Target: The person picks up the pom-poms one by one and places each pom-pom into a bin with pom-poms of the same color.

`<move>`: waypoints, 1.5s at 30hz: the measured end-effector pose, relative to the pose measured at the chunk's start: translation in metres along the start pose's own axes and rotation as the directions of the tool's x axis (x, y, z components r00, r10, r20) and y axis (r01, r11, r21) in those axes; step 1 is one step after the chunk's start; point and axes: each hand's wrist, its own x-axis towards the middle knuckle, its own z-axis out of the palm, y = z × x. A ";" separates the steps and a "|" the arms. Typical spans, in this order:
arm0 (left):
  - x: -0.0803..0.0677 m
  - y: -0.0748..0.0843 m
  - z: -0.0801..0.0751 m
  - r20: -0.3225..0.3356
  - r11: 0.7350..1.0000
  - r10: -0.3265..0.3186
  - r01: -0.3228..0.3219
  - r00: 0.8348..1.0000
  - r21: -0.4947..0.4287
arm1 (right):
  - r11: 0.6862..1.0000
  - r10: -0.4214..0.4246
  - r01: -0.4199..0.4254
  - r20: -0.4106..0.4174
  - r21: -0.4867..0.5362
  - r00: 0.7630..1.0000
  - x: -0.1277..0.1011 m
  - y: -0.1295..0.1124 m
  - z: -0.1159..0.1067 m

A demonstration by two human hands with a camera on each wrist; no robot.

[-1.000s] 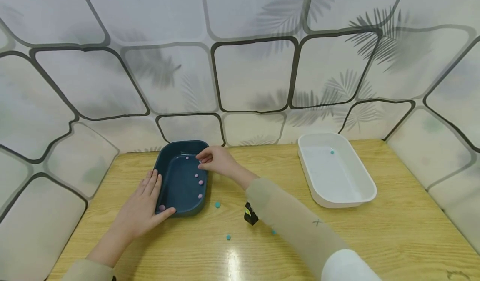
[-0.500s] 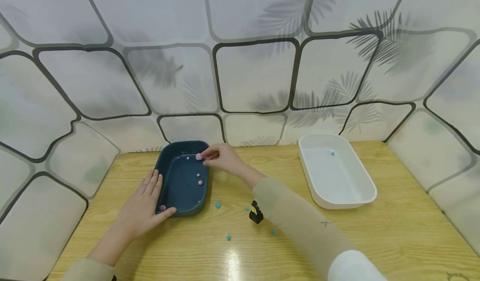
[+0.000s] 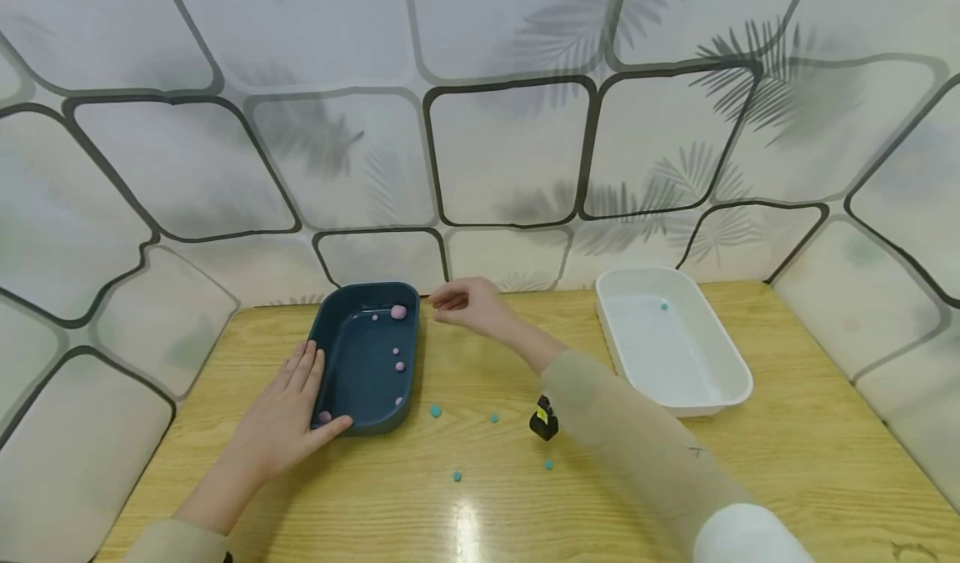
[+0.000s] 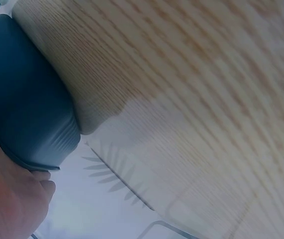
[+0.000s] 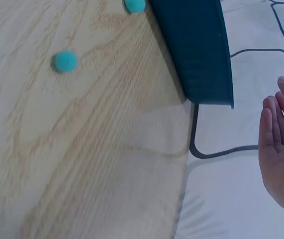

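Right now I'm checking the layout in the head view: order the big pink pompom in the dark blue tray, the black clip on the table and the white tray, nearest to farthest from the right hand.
1. Big pink pompom, in the dark blue tray, just left of the right hand.
2. Black clip, on the table, nearer the person.
3. White tray, far right.

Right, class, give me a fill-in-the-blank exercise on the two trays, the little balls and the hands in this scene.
1. The pink balls lie in the ____ tray.
2. The white tray holds one ____ ball.
3. The left hand rests on the blue tray's ____ corner.
4. The right hand holds ____.

Missing words: blue; teal; near left; nothing
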 end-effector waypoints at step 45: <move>0.000 -0.002 0.002 -0.022 1.000 0.010 -0.009 1.000 0.008 | 0.980 0.041 -0.079 -0.204 -0.183 0.978 -0.136 -0.003 -0.160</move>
